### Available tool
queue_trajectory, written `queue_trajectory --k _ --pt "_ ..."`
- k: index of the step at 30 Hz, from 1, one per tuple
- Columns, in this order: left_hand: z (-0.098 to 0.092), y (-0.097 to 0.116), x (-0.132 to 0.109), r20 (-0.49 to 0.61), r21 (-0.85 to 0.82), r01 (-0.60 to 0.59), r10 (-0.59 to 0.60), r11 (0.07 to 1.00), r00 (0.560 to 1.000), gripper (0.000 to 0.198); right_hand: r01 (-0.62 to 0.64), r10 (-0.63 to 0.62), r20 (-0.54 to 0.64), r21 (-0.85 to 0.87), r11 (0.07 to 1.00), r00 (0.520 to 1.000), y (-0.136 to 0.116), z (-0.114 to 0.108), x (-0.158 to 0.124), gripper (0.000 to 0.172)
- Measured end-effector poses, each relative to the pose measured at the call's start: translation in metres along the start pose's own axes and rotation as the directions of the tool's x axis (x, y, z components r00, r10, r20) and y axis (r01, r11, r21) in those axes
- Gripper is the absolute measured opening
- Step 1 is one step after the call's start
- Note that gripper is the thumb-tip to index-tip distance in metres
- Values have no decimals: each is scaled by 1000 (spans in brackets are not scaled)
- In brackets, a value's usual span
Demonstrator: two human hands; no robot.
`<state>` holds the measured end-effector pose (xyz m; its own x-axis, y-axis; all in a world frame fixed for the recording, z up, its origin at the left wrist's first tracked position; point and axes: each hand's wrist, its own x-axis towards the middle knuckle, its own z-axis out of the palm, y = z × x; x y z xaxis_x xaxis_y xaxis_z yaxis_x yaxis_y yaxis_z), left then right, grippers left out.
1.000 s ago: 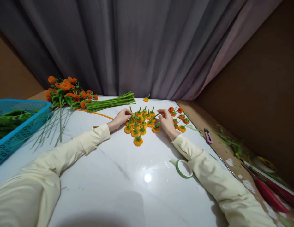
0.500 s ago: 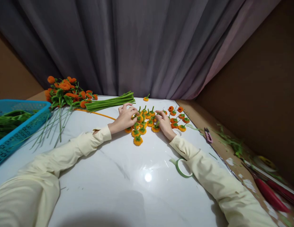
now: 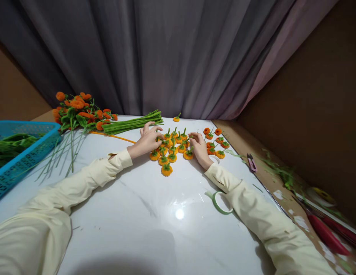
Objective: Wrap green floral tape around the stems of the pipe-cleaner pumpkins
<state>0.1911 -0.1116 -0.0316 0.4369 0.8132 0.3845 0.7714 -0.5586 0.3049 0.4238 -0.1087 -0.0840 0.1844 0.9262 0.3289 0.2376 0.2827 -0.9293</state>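
Observation:
Several yellow fuzzy flower heads (image 3: 166, 170) stand face down in a cluster on the white table, green stubs pointing up. At the cluster's left side is my left hand (image 3: 148, 139), its fingers spread and curved over the nearest heads. My right hand (image 3: 198, 147) rests along the right side, fingers bent inward beside the heads; nothing shows in its grasp. To the right of it sits a group of orange flower heads (image 3: 219, 140) with thin stems. One lone yellow flower head (image 3: 176, 119) lies near the table's back edge.
A bundle of green pipe-cleaner stems (image 3: 129, 125) and a bunch of finished orange flowers (image 3: 80, 105) lie at back left, near a blue basket (image 3: 48, 139). Green tape (image 3: 218, 206) is by my right forearm. Pink snips (image 3: 251, 163) and red-handled pliers (image 3: 327, 235) lie right.
My left hand has shifted slightly left, away from the cluster, uncovering more yellow heads. The right hand has hardly moved.

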Motion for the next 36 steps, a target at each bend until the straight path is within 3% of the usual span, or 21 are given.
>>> queue_trajectory --k 11,16,25,31,36 --pt "4 -6 1 -30 -34 -14 13 999 999 14 7 -7 0 53 999 1000 1 0 -2 22" --pt "0 -2 -1 -72 -10 -133 132 991 989 15 3 -3 0 49 999 1000 1 0 -2 21" --pt "-1 1 -3 -51 211 -359 377 909 925 22 -3 3 2 38 999 1000 1 0 -2 21" --pt "-1 2 -5 -48 369 -391 438 843 898 26 -11 11 4 27 1000 1000 0 0 -2 21" --pt "3 0 -4 -22 288 -410 434 865 901 29 -32 32 9 19 999 999 -2 0 -3 21"
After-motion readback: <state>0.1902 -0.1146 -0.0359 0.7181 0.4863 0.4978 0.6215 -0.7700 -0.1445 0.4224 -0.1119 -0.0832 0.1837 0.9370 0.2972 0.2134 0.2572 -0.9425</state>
